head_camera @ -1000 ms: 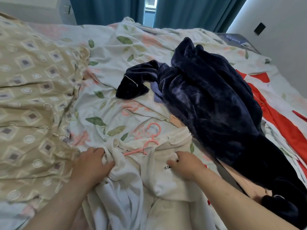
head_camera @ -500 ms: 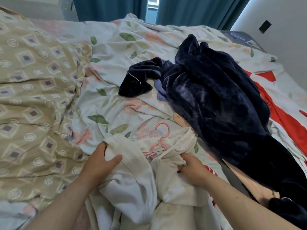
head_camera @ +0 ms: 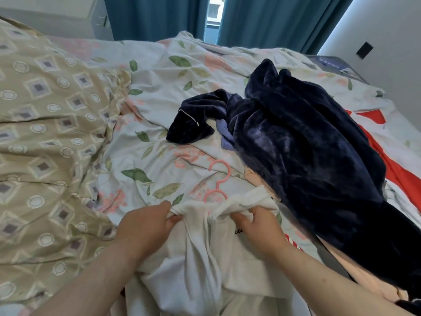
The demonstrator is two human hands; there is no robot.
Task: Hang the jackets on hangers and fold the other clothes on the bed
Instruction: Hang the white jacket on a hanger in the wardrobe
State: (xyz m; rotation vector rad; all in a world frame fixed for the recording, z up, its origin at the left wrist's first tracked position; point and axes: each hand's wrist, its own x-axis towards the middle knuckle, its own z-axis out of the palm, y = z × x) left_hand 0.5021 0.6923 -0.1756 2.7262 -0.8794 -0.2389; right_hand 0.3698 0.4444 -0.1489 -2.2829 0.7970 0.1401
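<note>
One navy robe beside jacket, hanger protruding

The white jacket is soft, matt cloth, much creased, and the pink hanger looks like smooth plastic. The navy garment is plush and velvety with a faint sheen. The flowered sheet is thin, matt, wrinkled fabric.
</note>
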